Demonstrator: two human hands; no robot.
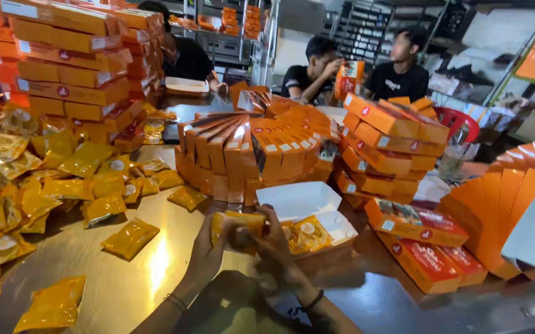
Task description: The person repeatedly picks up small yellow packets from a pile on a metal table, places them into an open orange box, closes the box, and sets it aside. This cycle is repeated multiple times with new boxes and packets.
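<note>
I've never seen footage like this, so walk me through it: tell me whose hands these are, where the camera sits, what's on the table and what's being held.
There is no machine here. The single picture comes from a camera worn on a person's head, looking down at their own two bare hands. The left hand and right hand together hold a yellow sachet just beside an open white-lined box that already has sachets inside. The shiny metal table carries loose yellow sachets on the left, flat orange cartons standing in a row, and stacks of closed orange boxes. Three other people sit at the far end, working.
</note>
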